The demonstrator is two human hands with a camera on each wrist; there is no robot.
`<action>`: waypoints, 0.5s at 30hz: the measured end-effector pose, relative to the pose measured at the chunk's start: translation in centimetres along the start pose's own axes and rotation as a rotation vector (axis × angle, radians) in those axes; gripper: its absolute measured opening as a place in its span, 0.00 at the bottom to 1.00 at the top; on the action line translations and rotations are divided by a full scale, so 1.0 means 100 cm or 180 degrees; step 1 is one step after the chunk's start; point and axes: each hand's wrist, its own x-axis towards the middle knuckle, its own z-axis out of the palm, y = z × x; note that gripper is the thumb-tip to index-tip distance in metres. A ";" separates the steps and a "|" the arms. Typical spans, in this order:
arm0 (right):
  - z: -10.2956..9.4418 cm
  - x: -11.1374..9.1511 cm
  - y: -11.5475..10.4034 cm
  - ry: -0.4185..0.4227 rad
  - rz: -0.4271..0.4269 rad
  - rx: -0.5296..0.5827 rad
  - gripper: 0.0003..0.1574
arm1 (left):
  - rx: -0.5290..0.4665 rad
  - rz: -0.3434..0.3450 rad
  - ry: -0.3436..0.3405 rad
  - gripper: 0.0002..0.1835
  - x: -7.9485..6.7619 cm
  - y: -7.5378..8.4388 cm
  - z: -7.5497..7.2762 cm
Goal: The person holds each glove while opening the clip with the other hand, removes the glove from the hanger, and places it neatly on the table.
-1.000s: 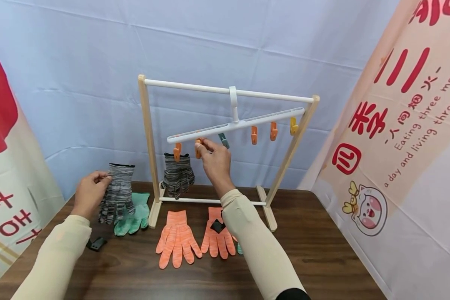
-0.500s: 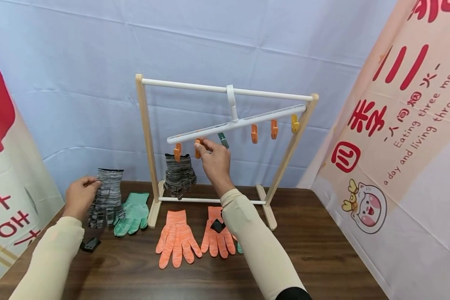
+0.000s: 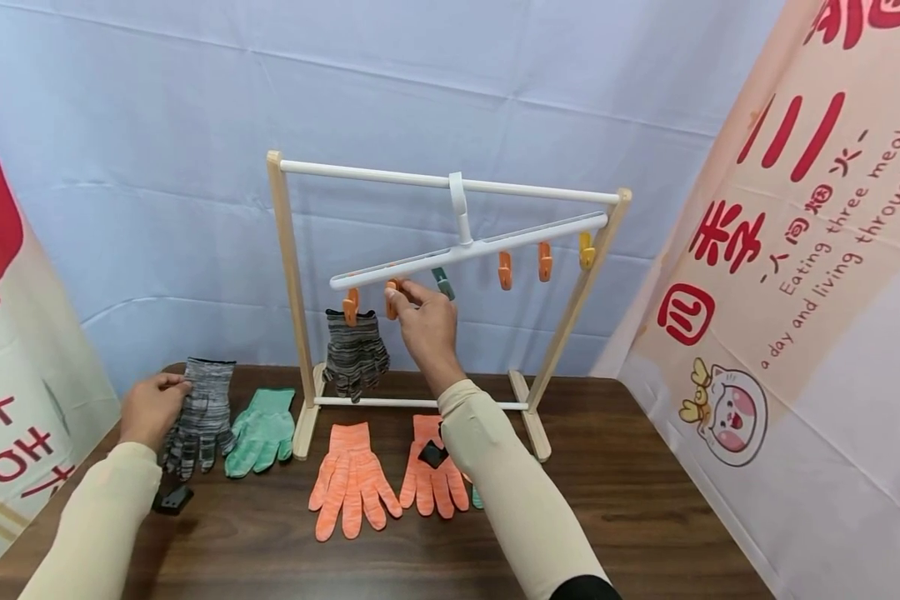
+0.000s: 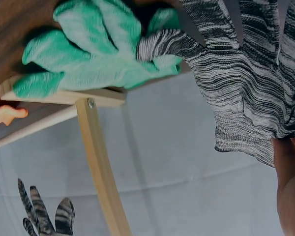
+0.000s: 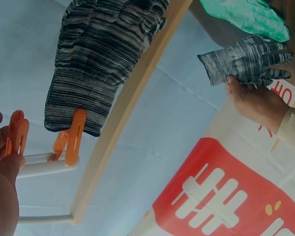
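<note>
At the left, my left hand (image 3: 152,410) pinches the side of a grey-and-black striped knit glove (image 3: 204,412) near its cuff; the glove hangs fingers down beside a green glove (image 3: 261,433). My right hand (image 3: 429,333) pinches an orange clothespin (image 5: 17,135) on the white clip hanger (image 3: 495,245), which tilts down to the left. Nothing shows between that clothespin's jaws. Another striped glove (image 3: 356,354) hangs by its cuff from the orange clothespin (image 5: 76,140) at the hanger's low left end.
The hanger hooks over a wood-and-white rack (image 3: 288,233). A dark green clip (image 3: 442,283), two orange clips and a yellow clip (image 3: 587,250) are farther right. Two orange gloves (image 3: 352,483) lie in front on the dark wooden table (image 3: 615,492), with green fabric partly under my right sleeve.
My left hand has moved left and down with the striped glove, away from over the green glove. The right hand keeps its hold on the orange clothespin.
</note>
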 end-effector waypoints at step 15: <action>-0.001 -0.002 -0.002 -0.0028 0.0004 -0.0041 0.19 | 0.0223 -0.0158 -0.0192 0.27 0.004 -0.026 0.011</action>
